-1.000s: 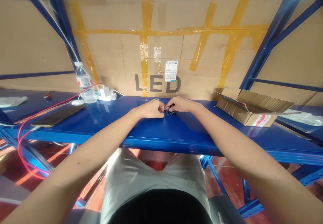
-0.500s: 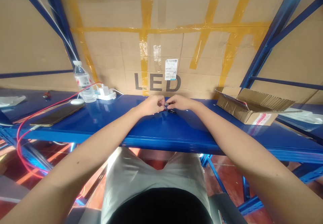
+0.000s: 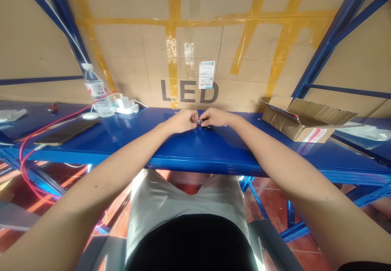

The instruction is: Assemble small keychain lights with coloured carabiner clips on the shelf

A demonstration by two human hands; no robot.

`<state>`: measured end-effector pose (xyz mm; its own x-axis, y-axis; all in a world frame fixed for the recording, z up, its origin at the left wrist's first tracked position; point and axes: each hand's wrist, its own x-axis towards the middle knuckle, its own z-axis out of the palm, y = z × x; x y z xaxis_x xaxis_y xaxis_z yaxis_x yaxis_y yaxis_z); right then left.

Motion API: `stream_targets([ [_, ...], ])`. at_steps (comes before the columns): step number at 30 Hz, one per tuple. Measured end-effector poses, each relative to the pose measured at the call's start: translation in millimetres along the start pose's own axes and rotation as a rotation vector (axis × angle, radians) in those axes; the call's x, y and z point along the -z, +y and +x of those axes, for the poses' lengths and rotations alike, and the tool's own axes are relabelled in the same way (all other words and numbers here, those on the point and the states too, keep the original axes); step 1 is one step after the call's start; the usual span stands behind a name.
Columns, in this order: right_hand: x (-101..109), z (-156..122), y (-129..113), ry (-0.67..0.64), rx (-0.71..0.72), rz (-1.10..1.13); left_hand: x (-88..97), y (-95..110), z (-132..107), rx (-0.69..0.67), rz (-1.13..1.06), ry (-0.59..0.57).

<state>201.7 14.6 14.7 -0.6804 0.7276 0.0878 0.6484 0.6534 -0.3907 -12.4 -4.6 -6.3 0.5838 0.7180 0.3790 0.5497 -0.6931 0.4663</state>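
Near the back of the blue tabletop [image 3: 195, 146], both my hands meet around a small shiny dark-and-silver object [image 3: 199, 122]. My left hand [image 3: 184, 120] pinches it from the left, with thumb and forefinger together. From the other side, the fingertips of my right hand [image 3: 216, 117] close on it too. The object is too small and too covered by fingers for me to tell its kind. A small black piece [image 3: 208, 127] lies on the table just under my right fingers, partly hidden.
On the left are a water bottle [image 3: 98, 93], a white power strip [image 3: 126, 107], a phone [image 3: 69, 131] and a red cable [image 3: 56, 121]. An open cardboard box [image 3: 301, 122] sits at the right. A large cardboard sheet [image 3: 131, 59] marked LED stands behind the table.
The whole view has shifted slightly, so the table appears higher. My hands stay together at the same spot, with the fingers drawn a little closer around the small object.
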Motion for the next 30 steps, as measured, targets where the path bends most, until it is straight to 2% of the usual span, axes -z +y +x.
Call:
stream_targets([
  [2,1.4,-0.3,1.7,0.006,-0.022,-0.017,-0.4,-3.0,0.8,-0.02,0.065,-0.008],
  [7,4.4,-1.3,8.4,0.003,-0.063,-0.034,-1.3,-8.2,2.6,-0.093,0.197,-0.112],
  [11,4.9,-1.4,8.9,-0.014,-0.052,-0.022,-2.8,-8.1,5.3,-0.138,0.238,-0.127],
  [23,6.9,-5.2,3.9,-0.035,-0.058,-0.011,-0.6,-2.6,5.0,-0.162,0.108,-0.17],
  [30,9.1,-6.2,4.3,-0.018,-0.073,-0.014,0.7,3.6,1.4,-0.078,0.106,-0.209],
])
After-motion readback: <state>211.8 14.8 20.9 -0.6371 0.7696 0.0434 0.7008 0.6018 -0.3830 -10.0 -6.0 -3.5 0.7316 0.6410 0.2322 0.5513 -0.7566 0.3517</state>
